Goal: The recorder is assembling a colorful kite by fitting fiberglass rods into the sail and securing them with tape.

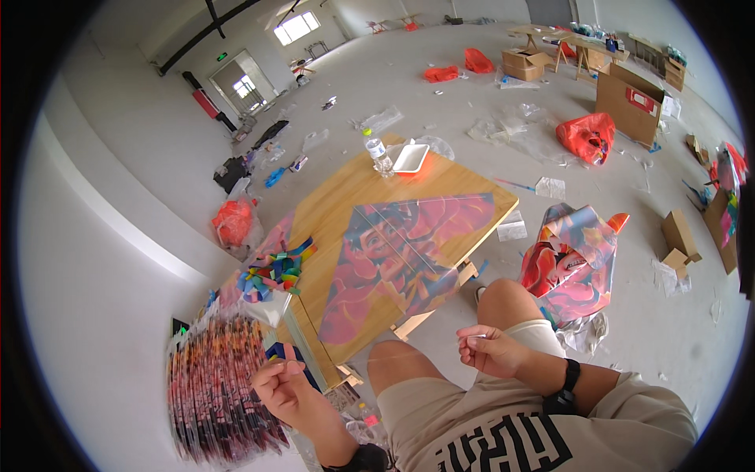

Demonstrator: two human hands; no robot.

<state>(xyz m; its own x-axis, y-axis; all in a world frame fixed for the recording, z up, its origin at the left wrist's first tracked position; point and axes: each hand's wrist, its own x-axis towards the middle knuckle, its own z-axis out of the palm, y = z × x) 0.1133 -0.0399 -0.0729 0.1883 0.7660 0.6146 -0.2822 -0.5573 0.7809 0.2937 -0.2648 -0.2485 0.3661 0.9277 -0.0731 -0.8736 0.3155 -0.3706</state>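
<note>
Over the table's near left corner, my left hand [292, 391] is closed with fingertips pinched together; I cannot make out what is in them. Just behind it sits a blue object [277, 352], partly covered by the fingers. My right hand [497, 354] is closed above my thigh, pinching a small white piece [476, 337]. In front of me a pink and purple printed sheet [385, 271], shaped like a kite with thin rods across it, lies flat on the wooden table [334, 189]. Rainbow-coloured strips [275, 271] are heaped at the table's left side.
A water bottle [377, 151] and a white tray [411, 158] stand at the far end. Many plastic-wrapped printed packets [220, 377] are stacked at left. Another printed sheet [578, 259] hangs beside my knee. Cardboard boxes [629, 102], red bags [586, 138] and plastic scraps litter the floor.
</note>
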